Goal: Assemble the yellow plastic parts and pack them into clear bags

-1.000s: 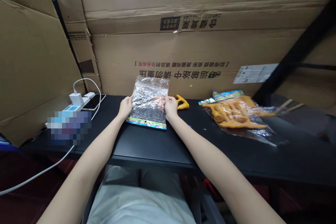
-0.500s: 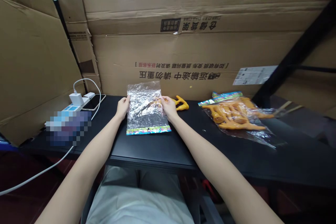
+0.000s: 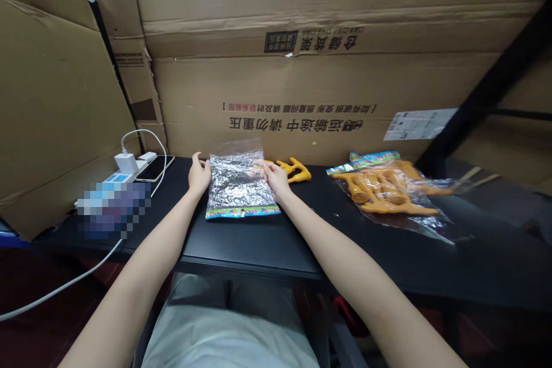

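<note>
A clear plastic bag (image 3: 235, 187) with a colourful strip along its near edge is in front of me, its crinkled film reflecting light. My right hand (image 3: 277, 180) pinches the bag's right edge. At the left edge is my left hand (image 3: 199, 176), fingers apart and the thumb close to the film; whether it touches cannot be told. Just behind my right hand lies an orange plastic piece (image 3: 299, 172) with pronged ends, partly hidden. More orange shows through or behind the bag's upper right part.
To the right lie filled clear bags (image 3: 388, 190) of orange plastic pieces. A power strip (image 3: 114, 177) with a white charger and cable, a phone (image 3: 155, 168) and a blurred-out item are on the left. Cardboard (image 3: 267, 80) walls the back; a black post (image 3: 487, 80) slants at right.
My left hand has loosened from the bag's left edge and its fingers have spread. The bag's far end has sunk lower, while my right hand keeps its hold.
</note>
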`<state>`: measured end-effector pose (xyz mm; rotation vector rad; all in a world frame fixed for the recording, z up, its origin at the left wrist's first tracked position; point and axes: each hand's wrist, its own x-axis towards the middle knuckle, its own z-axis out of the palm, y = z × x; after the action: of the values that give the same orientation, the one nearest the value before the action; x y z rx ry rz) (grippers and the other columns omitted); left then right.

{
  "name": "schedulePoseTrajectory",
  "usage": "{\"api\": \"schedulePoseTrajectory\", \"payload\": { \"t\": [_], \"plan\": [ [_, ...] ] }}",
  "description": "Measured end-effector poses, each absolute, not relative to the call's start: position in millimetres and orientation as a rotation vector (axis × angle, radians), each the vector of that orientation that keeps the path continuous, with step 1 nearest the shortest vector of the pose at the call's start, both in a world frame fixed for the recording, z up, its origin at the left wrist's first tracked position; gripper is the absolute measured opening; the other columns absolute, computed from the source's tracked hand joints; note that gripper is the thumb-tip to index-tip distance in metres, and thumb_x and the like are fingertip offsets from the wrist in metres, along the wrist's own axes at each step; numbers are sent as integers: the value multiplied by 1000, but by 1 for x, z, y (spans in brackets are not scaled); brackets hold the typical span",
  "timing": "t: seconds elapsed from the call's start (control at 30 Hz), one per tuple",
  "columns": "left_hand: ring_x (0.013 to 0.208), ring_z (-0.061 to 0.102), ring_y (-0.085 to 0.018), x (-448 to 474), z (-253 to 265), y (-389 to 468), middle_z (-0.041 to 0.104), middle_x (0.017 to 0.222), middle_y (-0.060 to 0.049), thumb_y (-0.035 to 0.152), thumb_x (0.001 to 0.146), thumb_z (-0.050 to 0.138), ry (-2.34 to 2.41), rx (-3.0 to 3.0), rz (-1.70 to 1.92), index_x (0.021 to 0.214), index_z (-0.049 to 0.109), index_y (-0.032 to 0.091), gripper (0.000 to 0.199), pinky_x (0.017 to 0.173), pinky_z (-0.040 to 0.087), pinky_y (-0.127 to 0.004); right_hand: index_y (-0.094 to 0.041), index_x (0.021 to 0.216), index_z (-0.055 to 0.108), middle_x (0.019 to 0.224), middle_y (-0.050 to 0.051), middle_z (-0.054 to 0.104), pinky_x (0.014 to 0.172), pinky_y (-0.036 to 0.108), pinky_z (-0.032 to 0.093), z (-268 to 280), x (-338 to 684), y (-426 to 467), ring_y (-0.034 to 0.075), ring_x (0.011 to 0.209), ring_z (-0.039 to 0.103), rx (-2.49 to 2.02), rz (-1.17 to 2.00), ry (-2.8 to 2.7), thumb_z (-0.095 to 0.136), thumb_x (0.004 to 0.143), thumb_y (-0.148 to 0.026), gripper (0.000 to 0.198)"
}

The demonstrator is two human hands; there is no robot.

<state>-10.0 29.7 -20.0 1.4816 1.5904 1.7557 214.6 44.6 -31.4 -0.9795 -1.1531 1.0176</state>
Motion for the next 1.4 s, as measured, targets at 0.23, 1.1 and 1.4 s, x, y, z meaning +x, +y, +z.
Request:
{"api": "schedulePoseTrajectory", "payload": {
  "t": [0.23, 1.1, 1.4],
  "plan": [
    [142, 18, -29, 34, -14, -5, 23, 154, -12, 51, 82, 54, 1317, 2574, 1055, 143, 29, 24, 71, 113, 11, -52, -19, 92, 59, 64, 1, 58, 51, 26, 42, -33, 225, 55, 15, 56, 54, -996, 706, -919, 52, 75, -48, 34],
    [143, 14, -24, 81, -13, -3, 16, 155, -9, 7, 81, 37, 1371, 3347, 480, 148, 18, 18, 71, 112, 15, -56, -22, 83, 45, 77, -2, 68, 54, 24, 54, -4, 235, 48, 9, 55, 62, -822, 1026, -480, 54, 80, -20, 9],
    [140, 25, -21, 44, -2, 29, 29, 151, -5, 8, 87, 28, 1479, 3364, 458, 147, 26, 22, 61, 113, 18, -51, -22, 86, 49, 85, -1, 67, 63, 26, 58, 0, 237, 44, 10, 60, 67, -845, 1083, -554, 52, 84, -19, 4]
  ]
}}
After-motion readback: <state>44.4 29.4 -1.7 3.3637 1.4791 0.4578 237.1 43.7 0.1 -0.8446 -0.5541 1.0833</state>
